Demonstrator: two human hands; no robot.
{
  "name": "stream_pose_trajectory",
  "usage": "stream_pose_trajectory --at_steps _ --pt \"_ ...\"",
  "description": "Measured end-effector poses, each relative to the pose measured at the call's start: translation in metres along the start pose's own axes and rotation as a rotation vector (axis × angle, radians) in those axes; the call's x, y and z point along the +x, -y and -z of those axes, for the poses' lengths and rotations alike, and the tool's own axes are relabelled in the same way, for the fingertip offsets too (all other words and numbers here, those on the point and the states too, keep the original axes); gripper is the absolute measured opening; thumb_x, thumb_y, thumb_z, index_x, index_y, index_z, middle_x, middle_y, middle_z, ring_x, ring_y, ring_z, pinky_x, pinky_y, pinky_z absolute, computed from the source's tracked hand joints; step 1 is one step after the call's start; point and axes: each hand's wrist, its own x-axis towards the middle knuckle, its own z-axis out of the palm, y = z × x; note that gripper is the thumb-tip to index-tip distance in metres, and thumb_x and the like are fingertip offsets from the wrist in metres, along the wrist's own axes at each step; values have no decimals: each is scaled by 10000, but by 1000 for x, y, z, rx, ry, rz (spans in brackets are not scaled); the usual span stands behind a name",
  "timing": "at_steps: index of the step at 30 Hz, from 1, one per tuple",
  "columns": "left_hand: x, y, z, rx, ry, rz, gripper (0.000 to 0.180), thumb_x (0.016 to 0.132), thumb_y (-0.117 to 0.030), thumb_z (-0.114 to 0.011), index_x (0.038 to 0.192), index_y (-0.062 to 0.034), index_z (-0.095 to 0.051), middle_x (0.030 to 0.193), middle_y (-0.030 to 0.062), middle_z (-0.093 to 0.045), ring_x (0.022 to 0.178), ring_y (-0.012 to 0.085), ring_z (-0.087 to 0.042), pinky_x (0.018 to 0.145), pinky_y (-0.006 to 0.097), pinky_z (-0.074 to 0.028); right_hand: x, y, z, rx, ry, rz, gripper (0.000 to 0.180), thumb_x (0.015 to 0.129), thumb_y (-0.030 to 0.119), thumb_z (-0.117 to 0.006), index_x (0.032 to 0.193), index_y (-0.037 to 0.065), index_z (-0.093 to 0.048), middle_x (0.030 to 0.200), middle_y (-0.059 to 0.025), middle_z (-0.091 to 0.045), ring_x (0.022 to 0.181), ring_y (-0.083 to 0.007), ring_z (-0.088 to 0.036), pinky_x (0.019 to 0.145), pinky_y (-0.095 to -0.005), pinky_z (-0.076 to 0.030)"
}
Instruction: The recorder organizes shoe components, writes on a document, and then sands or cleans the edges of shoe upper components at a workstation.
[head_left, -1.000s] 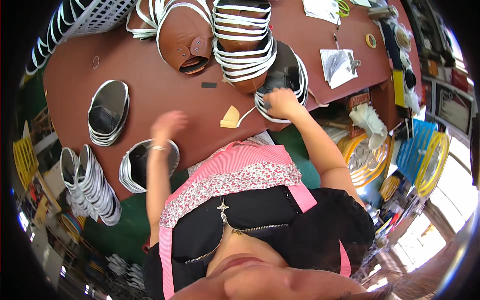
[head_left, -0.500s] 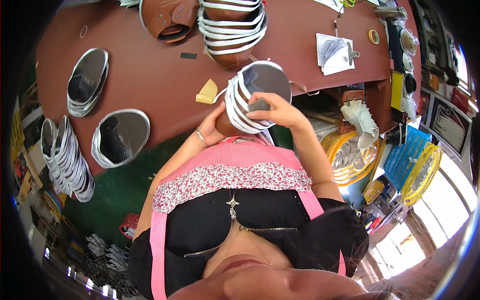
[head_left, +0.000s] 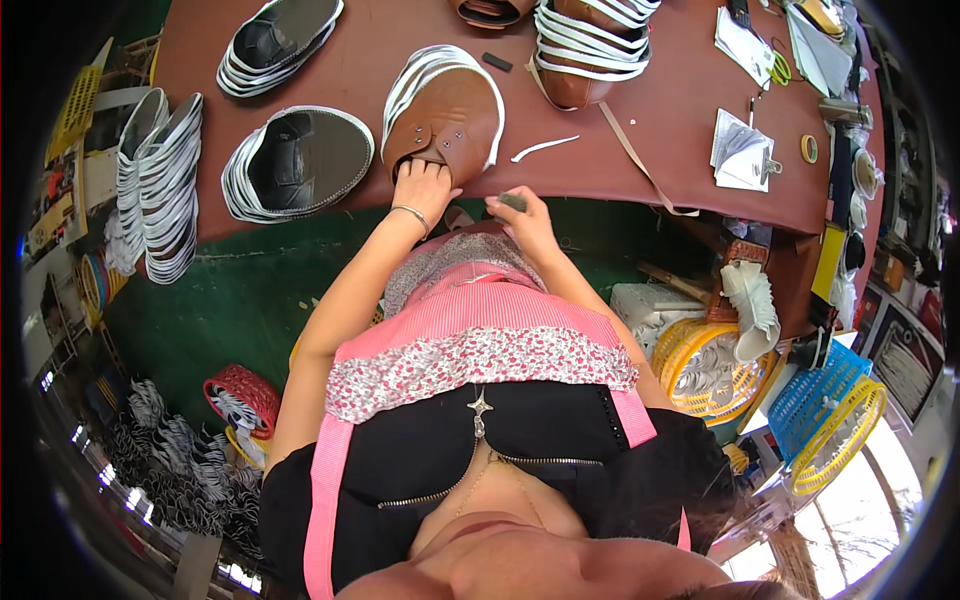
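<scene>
A nested stack of brown leather shoe uppers (head_left: 462, 110) with white edges lies on the table near its front edge, brown face up. My left hand (head_left: 424, 196) has its fingers tucked into the opening of the stack, gripping the near end; the fingertips are hidden inside. To the right, just off the table edge, my right hand (head_left: 530, 225) pinches a small dark grey piece (head_left: 513, 202), its exact kind unclear. A thin white strip (head_left: 545, 148) lies on the table beyond that hand.
More stacked uppers with dark linings (head_left: 335, 150) lie left on the brown table (head_left: 660, 130). Another brown stack (head_left: 575, 90) stands at the back. A tan strap (head_left: 635, 155) hangs over the front edge, and a clipboard (head_left: 738, 150) lies right. Yellow baskets (head_left: 690, 345) stand lower right.
The stack has gone from in front of my apron to the table at the left, now brown face up instead of lining up. My right hand has left it, keeping the grey piece. The view has shifted.
</scene>
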Motion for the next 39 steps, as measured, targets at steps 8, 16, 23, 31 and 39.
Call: stream_pose_trajectory --at_steps 8,16,23,31,39 --pt "-32 7 74 -1206 21 542 389 993 -268 -566 1189 64 -617 1112 162 -691 1031 258 -664 925 382 -489 31 8 19 92 -121 30 298 927 90 -680 1195 -30 -632 1011 -80 -706 907 -142 -658 823 -274 -528" --pt "-74 16 54 -1499 -222 867 337 843 -77 -777 1148 -4 -652 1075 39 -698 925 155 -688 821 305 -563 76 22 -10 207 -31 -3 267 908 118 -708 1113 -38 -638 943 -63 -677 839 -127 -644 763 -264 -519" --pt "-53 -17 25 -1062 -306 781 387 861 -156 -777 1183 15 -649 1116 60 -696 969 168 -676 863 321 -540 43 63 -32 120 98 31 188 892 119 -733 1024 10 -655 903 -40 -686 793 -109 -641 749 -251 -510" --pt "-90 27 54 -1675 -462 1176 492 889 -105 -719 1337 -7 -542 1294 57 -609 1163 176 -589 1011 316 -444 101 43 -15 91 -158 6 163 876 105 -734 997 3 -694 796 -23 -663 713 -93 -605 648 -240 -472" --pt "-76 -28 17 -996 -311 811 495 805 -39 -810 1238 15 -576 1171 62 -659 1034 139 -629 895 279 -510 70 72 -40 42 51 22 167 898 153 -735 1018 54 -674 882 12 -643 805 -71 -576 715 -237 -481"
